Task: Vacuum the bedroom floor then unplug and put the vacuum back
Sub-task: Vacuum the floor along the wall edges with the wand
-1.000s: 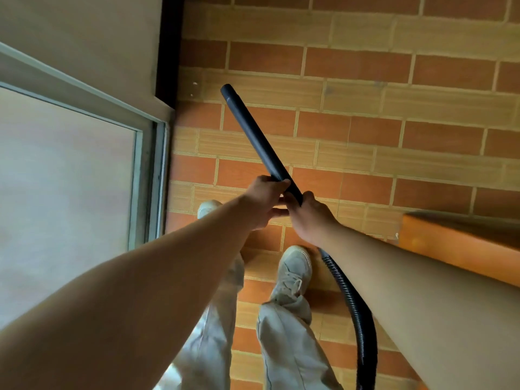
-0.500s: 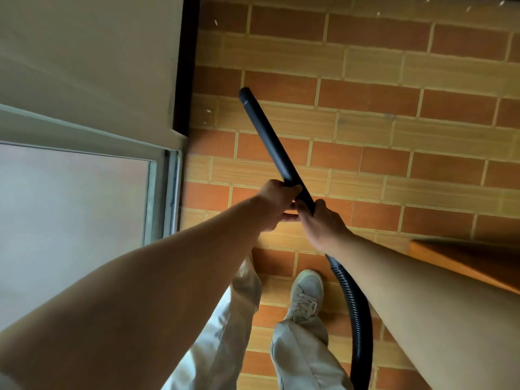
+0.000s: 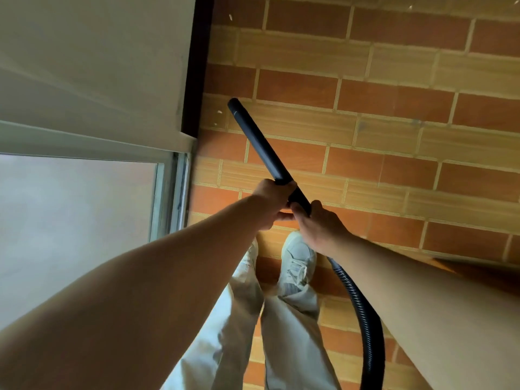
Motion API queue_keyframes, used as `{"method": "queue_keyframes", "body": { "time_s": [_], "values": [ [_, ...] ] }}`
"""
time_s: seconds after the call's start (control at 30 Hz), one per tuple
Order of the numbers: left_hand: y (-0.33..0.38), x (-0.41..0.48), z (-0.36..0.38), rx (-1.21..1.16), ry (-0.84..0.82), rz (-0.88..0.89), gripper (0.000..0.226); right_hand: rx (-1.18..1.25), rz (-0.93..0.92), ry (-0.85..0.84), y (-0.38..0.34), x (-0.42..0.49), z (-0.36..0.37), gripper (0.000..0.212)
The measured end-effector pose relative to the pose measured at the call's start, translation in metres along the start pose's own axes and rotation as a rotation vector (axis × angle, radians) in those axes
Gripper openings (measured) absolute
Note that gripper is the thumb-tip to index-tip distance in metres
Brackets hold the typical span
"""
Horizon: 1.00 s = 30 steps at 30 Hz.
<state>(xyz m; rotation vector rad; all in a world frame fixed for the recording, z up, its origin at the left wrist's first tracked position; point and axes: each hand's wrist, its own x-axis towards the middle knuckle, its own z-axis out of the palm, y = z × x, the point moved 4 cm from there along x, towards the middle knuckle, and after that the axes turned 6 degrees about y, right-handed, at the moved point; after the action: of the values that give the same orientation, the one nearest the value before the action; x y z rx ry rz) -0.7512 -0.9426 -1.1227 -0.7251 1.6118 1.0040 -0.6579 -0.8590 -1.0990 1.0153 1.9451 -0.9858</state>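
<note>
Judging by the head view, the wand (image 3: 259, 142) has been carried on over the floor (image 3: 394, 164), tip now near the skirting (image 3: 199, 66); fingers of the left hand (image 3: 270, 204) and right hand (image 3: 320, 229) are curled round it; vacuuming is deemed ongoing; open floor lies rightward; the door frame (image 3: 166, 192) crowds left.

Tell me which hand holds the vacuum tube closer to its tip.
The left hand: it grips the tube nearer the tip; the right hand holds behind it, toward the ribbed hose.
</note>
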Motion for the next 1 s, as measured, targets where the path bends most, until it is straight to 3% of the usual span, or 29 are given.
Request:
{"method": "queue_keyframes", "body": {
  "time_s": [0.33, 0.53, 1.0],
  "values": [
    [-0.030, 0.061, -0.023, 0.014, 0.082, -0.062, 0.015, -0.106, -0.062, -0.126, -0.008, 0.038, 0.050, 0.047],
    [-0.040, 0.085, -0.032, 0.021, 0.083, -0.087, 0.015, -0.057, 0.008, -0.125, -0.010, 0.053, 0.066, 0.042],
    [-0.033, 0.107, -0.055, 0.012, 0.088, -0.083, 0.022, -0.025, 0.129, -0.101, -0.024, 0.082, 0.089, 0.055]
  ]
}}
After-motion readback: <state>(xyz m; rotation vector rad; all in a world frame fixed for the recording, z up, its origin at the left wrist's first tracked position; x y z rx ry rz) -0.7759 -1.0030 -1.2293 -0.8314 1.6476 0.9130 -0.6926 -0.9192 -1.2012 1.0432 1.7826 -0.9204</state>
